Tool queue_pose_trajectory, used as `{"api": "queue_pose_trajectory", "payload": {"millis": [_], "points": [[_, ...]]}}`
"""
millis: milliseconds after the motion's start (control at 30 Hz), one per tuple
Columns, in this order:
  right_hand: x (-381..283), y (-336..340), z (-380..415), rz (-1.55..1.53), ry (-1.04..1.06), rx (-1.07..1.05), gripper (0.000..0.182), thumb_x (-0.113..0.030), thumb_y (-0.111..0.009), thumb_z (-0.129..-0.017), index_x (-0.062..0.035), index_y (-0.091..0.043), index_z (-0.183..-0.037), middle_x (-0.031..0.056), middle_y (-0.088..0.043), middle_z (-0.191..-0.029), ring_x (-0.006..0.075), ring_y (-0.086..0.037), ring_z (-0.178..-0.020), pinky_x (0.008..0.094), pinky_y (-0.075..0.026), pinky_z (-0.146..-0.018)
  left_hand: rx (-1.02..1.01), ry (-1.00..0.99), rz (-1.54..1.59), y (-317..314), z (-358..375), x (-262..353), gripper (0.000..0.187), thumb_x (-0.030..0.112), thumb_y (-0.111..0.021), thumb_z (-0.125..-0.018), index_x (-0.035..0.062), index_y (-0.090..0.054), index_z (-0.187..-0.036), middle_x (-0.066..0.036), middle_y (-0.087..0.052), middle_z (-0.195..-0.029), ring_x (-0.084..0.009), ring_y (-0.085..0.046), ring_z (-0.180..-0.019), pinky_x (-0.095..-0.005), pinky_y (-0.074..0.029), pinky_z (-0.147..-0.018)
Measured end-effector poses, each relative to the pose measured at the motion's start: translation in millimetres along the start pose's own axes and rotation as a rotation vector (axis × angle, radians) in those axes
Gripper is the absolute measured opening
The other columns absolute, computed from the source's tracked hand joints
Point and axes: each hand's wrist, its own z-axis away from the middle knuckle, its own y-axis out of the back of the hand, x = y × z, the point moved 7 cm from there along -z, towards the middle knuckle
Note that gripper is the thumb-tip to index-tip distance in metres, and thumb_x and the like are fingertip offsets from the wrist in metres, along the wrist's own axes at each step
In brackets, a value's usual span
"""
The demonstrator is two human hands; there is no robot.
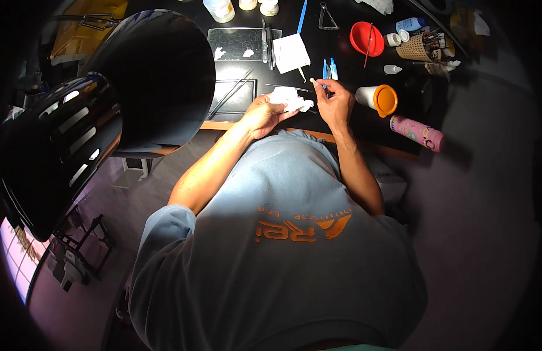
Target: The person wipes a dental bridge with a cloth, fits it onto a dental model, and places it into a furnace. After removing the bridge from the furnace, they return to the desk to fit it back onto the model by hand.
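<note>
My left hand (264,117) is closed on a crumpled white tissue (290,99), held just above the table's front edge. To its right, my right hand (338,106) pinches a small pale-yellow piece (312,80) at the fingertips; its exact kind is too small to make out. Two blue pen-like tools, one with a pale blue body (333,69), are just beyond the right fingers. A thin metal tool (288,88) lies behind the tissue, partly hidden by it. A white square pad (292,54) lies farther back.
A large black lamp shade (160,82) looms at left. Tweezers (231,93) lie on a dark tray. At right stand a red bowl (364,40), an orange-lidded cup (386,100), a pink bottle (417,133) and a woven basket (414,48) of tools. White jars (219,9) stand at the back.
</note>
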Motion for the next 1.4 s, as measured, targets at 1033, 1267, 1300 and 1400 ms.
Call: {"api": "queue_pose_trajectory", "payload": {"millis": [1033, 1267, 1300, 1400], "points": [[-27, -17, 40, -0.276, 0.03, -0.2, 0.012, -0.009, -0.076, -0.09, -0.0004, -0.075, -0.098, 0.0094, -0.071, -0.083, 0.0165, -0.07, -0.068, 0.0289, -0.055, -0.063, 0.068, -0.335, -0.585, 7, -6, 8, 0.021, 0.003, -0.075, -0.091, 0.0003, -0.073, -0.111, -0.004, -0.075, -0.097, -0.007, -0.065, -0.085, -0.0229, -0.053, -0.077], [5, -28, 44, -0.45, -0.109, -0.262, 0.011, -0.007, -0.073, -0.093, 0.0011, -0.073, -0.099, 0.008, -0.075, -0.089, 0.0103, -0.069, -0.073, 0.0244, -0.054, -0.067, 0.078, -0.325, -0.805, -1, 1, 12, 0.021, 0.002, -0.076, -0.089, 0.0002, -0.075, -0.11, -0.002, -0.074, -0.087, -0.0051, -0.061, -0.077, -0.022, -0.049, -0.07], [4, -28, 44, -0.499, -0.128, -0.263, 0.011, -0.006, -0.073, -0.093, 0.0018, -0.073, -0.099, 0.008, -0.075, -0.09, 0.0106, -0.07, -0.075, 0.0244, -0.055, -0.069, 0.061, -0.322, -0.793, -1, 1, 12, 0.021, 0.003, -0.075, -0.09, -0.0003, -0.074, -0.111, -0.003, -0.074, -0.089, -0.0058, -0.063, -0.078, -0.0223, -0.05, -0.072], [2, -23, 45, -0.598, -0.177, -0.254, 0.01, -0.004, -0.073, -0.093, 0.0036, -0.071, -0.1, 0.0083, -0.075, -0.091, 0.0112, -0.07, -0.08, 0.0245, -0.056, -0.074, 0.013, -0.3, -0.633, 2, -2, 7, 0.023, 0.003, -0.072, -0.092, -0.002, -0.073, -0.114, -0.005, -0.075, -0.096, -0.0088, -0.066, -0.084, -0.0241, -0.053, -0.078]]}}
